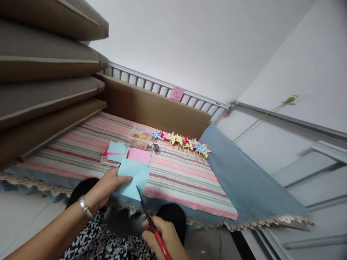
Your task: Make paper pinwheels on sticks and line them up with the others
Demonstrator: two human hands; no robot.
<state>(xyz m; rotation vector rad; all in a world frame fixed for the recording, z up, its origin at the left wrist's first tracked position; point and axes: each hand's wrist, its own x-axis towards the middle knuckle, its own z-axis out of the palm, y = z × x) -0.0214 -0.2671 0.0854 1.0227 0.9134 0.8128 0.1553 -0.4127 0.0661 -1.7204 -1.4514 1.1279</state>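
My left hand (104, 189) pinches the left edge of a light blue paper sheet (134, 177) held above the bed's near edge. In my right hand (164, 236) are red-handled scissors (151, 224), fingers wrapped round the handles. Their dark blades point up and touch the sheet's lower edge. A silver bracelet (84, 206) circles my left wrist. Beyond the sheet lie a pink paper pad (139, 156) and a stack of coloured papers (114, 153) with a blue one on top.
A striped cloth (179, 177) covers the bed over a blue quilt (244, 180). A row of paper pinwheels (181, 141) and a clear box of sticks (139, 140) stand near the brown headboard (151, 108). Brown cushions (46, 90) are stacked at left.
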